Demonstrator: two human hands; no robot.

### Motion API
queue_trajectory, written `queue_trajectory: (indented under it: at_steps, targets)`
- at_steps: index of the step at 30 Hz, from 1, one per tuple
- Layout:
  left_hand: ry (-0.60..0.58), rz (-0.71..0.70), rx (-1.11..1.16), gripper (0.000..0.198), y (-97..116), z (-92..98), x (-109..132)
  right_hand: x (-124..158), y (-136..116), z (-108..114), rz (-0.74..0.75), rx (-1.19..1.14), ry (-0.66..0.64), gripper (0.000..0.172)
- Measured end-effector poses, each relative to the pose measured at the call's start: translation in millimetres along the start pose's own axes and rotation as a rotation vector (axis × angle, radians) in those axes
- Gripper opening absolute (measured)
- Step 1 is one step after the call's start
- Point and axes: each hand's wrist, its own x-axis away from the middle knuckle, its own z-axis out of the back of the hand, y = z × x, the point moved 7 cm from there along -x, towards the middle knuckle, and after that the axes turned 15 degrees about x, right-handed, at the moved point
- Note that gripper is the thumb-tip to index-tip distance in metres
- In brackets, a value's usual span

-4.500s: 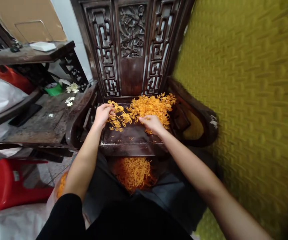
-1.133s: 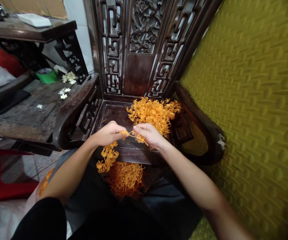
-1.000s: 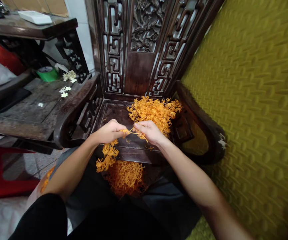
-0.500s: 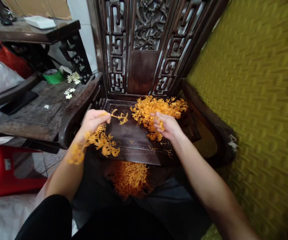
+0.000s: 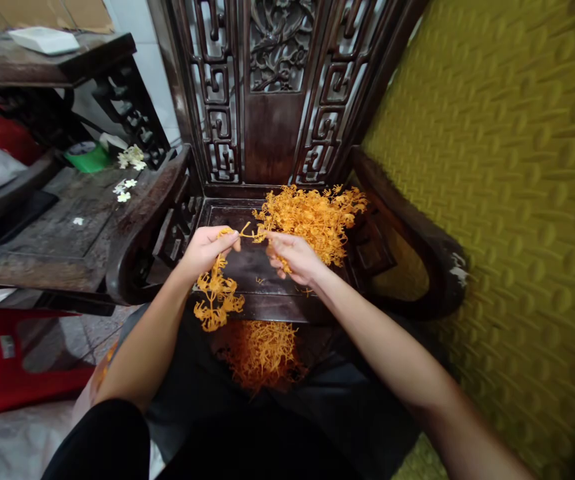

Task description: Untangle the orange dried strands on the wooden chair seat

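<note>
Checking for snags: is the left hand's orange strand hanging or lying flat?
Hanging: the orange strand is held by the left hand, dangling below it.

On my feed, mid-frame, the bare left hand point(image 5: 210, 249) pinches an orange, branched, plastic-looking strand point(image 5: 221, 293); the bare right hand point(image 5: 294, 257) grips its end. Right of centre, I see a tangled orange plastic-looking heap point(image 5: 312, 220) on a dark wooden chair point(image 5: 247, 270).

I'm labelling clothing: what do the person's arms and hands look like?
The left hand and right hand are bare: no glove, ring or watch shows. A plain black sleeve ends near the left elbow; the right arm is bare to the picture's edge.
</note>
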Motion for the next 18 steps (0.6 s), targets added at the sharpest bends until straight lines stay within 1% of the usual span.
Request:
queue_trajectory:
  at_steps: [1,2,3,5,7,8,9,10,11,13,14,15,16,18]
  targets:
    - [0.0,0.023,0.037,0.042,-4,-4.7,0,-1,-1,-7,0.02,0.055,-0.016,0.071]
    - [0.0,0.046,0.08,0.042,-7,-9.1,-1,-1,-2,-11,0.049,0.115,-0.012,0.067]
    - [0.003,0.066,0.128,0.042,-10,-13.1,-1,-2,-5,-13,0.089,0.192,0.015,0.059]
    - [0.015,0.082,0.234,0.041,-15,-18.7,-1,-1,-14,-7,0.223,0.431,0.133,0.04]
    - [0.031,0.081,0.316,0.04,-16,-20.8,-2,3,-25,4,0.377,0.79,0.275,0.028]
    - [0.039,0.073,0.343,0.04,-14,-20.3,-2,3,-26,12,0.396,0.983,0.336,0.025]
    - [0.05,0.055,0.36,0.041,-11,-18.4,-1,1,-24,22,0.359,1.149,0.386,0.022]
    - [0.069,0.025,0.368,0.041,-6,-14.7,-1,-2,-19,34,0.278,1.269,0.425,0.021]
    - [0.1,-0.017,0.363,0.041,1,-9.2,0,-5,-14,48,0.174,1.339,0.449,0.02]
    - [0.184,-0.093,0.296,0.04,13,4.1,3,-10,-6,68,0.009,1.355,0.454,0.021]
    - [0.22,-0.099,0.216,0.039,16,9.5,4,-10,-6,73,-0.014,1.327,0.45,0.023]
    - [0.242,-0.083,0.105,0.039,17,12.7,6,-9,-10,74,0.016,1.291,0.459,0.025]
    - [0.242,-0.052,-0.029,0.038,15,13.2,6,-5,-19,70,0.091,1.25,0.479,0.028]
    - [0.183,-0.009,-0.307,0.038,8,6.3,7,7,-41,50,0.346,1.156,0.492,0.035]
